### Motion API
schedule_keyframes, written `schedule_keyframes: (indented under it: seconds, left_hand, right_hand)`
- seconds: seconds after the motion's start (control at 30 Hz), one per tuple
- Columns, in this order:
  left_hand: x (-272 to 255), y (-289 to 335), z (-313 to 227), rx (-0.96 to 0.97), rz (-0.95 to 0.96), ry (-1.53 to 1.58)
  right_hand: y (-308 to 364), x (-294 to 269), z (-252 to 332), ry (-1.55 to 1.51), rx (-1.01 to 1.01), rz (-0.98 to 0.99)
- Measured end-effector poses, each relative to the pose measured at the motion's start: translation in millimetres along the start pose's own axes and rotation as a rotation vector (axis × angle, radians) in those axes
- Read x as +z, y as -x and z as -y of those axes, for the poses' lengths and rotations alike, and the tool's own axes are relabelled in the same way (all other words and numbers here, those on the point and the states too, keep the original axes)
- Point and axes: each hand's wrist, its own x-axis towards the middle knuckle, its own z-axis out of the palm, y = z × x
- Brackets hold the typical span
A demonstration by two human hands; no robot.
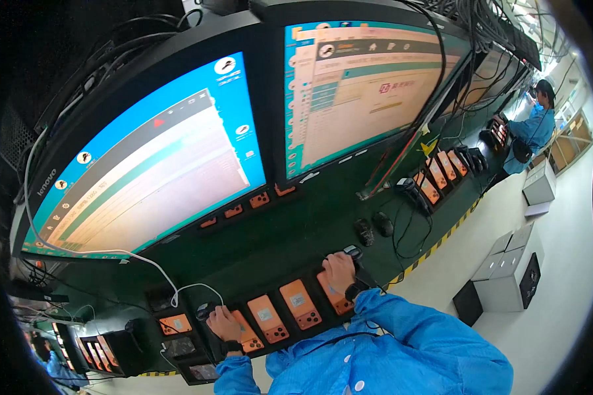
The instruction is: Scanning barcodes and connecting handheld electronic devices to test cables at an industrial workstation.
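Several orange phones (300,304) lie back side up in a row in a black tray (278,347) before me; white labels show on some. My left hand (224,324) is curled at the upper end of the leftmost phone (248,334), beside a small black device (205,310). At the row's other end, my right hand (339,272) is closed over the upper part of the rightmost phone (337,299), near another black device (353,252). Both hands hide what their fingertips touch, so any grip on phone or tray cannot be made out.
Two lit monitors (158,171) stand behind the green bench (290,227). Two computer mice (373,227) lie at the right, near loose cables and another phone tray (436,174). Further small trays (178,345) sit at the left. A co-worker in blue (532,128) stands far right.
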Motion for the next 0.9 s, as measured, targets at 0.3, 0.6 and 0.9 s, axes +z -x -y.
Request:
schedule_keyframes:
  seconds: [0.3,0.6,0.9]
  left_hand:
    - [-28,52,-29,-0.152,-0.084,0.536]
    - [11,75,-139,0.432,0.269,0.215]
    - [39,89,-133,0.527,0.484,0.317]
  right_hand:
    - [68,16,-112,-0.199,0.517,-0.099]
    - [58,32,-155,-0.632,0.717,0.149]
    - [78,-68,-39,-1.207,0.638,0.114]
